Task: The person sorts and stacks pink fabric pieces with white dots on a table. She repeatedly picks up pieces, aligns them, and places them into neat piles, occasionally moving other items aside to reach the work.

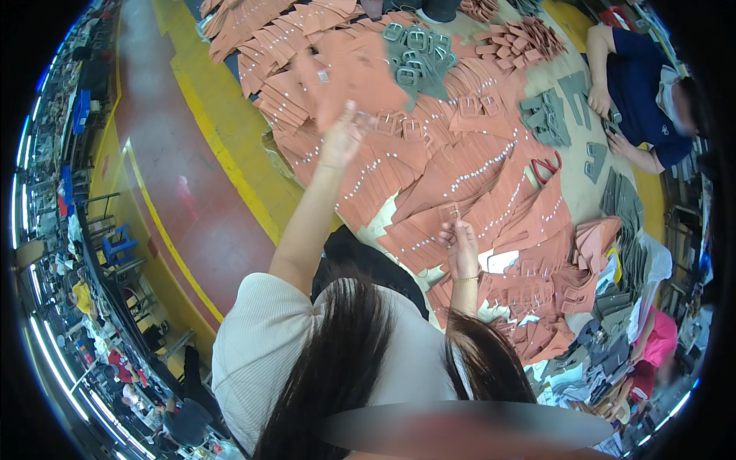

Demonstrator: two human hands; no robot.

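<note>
two hands over a table heaped with terracotta strap pieces

the left hand [343, 138] is raised, fingers spread wide and empty, above a blurred terracotta piece [349, 77], so it lies loose there. the right hand [462, 249] pinches a small clear buckle [449, 211] narrowly at the fingertips, held up over the fanned stacks of studded pieces [475, 172], which overlap so each edge shows. grey buckles [414, 54] lie apart at the table's [575, 188] far side; another person's hands [606, 115] work grey parts.

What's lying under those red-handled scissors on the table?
The scissors rest on overlapping terracotta strap pieces dotted with silver studs. The table surface beneath them is covered, so unseen.
</note>
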